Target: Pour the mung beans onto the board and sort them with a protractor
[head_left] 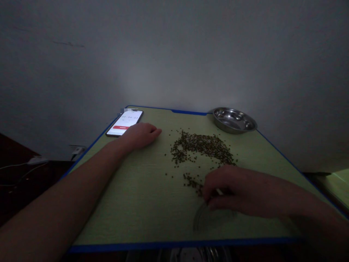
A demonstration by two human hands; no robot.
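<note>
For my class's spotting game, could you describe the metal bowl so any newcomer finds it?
Start with the green table, edged in blue, against the wall. Go to its far right corner, past the scattered grains. The bowl there is round, shiny and hollow, unlike the loose grains or the flat, lit phone at the far left.
</note>
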